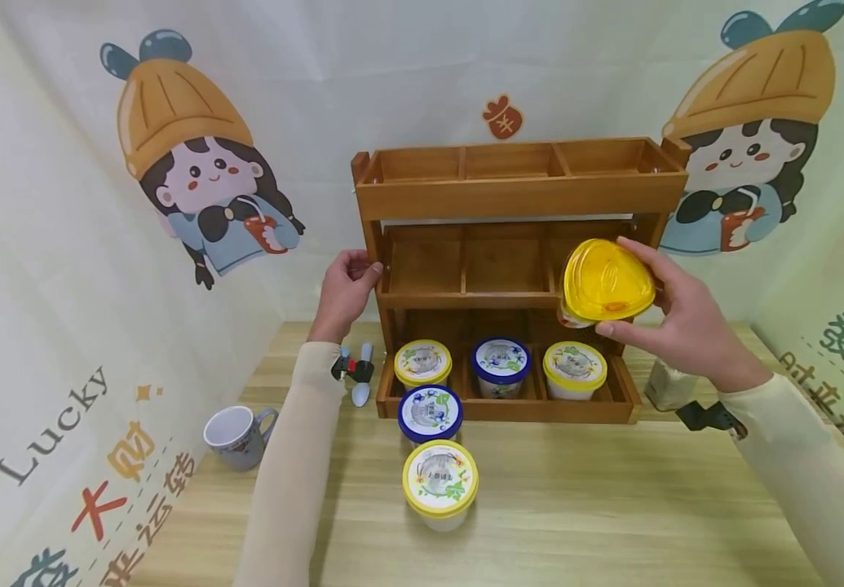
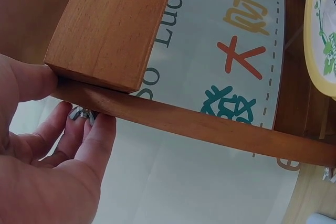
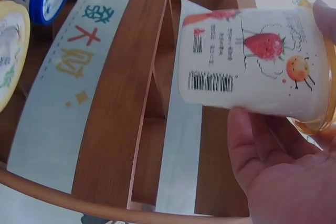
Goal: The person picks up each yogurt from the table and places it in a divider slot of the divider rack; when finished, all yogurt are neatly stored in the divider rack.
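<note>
My right hand point(image 1: 616, 287) grips a yellow-lidded cup point(image 1: 598, 277), tilted, in front of the right compartment of the middle shelf of a three-tier wooden rack point(image 1: 517, 196). In the right wrist view the cup point(image 3: 252, 69) is white with fruit drawings and a barcode, with my thumb point(image 3: 247, 129) under it. My left hand point(image 1: 363, 273) grips the rack's left post; in the left wrist view my thumb and fingers point(image 2: 97, 135) pinch the wooden post point(image 2: 110, 30).
The bottom shelf holds a yellow-lidded cup point(image 1: 422, 363), a blue-lidded cup point(image 1: 501, 359) and another yellow-lidded one point(image 1: 574, 364). In front on the table stand a blue-lidded cup point(image 1: 430, 412) and a yellow-lidded cup point(image 1: 439, 478). A mug point(image 1: 236, 436) and a spoon point(image 1: 361, 391) lie left.
</note>
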Available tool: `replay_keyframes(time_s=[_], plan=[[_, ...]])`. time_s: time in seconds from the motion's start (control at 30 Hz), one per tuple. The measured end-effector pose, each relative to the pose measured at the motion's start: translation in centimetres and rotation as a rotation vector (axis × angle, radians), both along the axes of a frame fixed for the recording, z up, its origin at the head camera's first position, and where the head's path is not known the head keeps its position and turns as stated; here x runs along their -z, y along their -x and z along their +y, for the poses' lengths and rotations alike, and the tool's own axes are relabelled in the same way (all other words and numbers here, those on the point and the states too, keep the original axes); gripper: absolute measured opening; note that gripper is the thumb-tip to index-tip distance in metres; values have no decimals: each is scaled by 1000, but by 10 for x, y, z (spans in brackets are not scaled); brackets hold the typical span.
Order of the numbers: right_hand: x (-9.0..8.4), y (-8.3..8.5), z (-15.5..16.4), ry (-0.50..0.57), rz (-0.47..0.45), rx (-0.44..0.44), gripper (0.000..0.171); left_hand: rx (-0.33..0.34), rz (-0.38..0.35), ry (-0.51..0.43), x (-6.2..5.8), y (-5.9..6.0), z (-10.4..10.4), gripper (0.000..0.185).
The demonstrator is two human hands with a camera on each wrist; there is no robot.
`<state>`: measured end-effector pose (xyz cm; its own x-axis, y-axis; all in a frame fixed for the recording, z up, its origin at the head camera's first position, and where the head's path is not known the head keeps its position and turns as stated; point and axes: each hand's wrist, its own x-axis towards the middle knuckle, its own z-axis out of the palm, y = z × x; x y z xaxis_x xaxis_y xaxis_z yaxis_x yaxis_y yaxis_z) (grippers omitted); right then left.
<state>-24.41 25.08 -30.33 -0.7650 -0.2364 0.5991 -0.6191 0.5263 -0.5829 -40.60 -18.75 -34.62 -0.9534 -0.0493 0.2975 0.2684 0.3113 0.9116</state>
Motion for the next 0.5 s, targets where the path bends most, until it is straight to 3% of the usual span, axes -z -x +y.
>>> replay_keyframes(time_s=[0.5], plan=[[2, 39, 10, 85, -61, 150, 97, -2, -10, 11, 0, -1, 0, 46]])
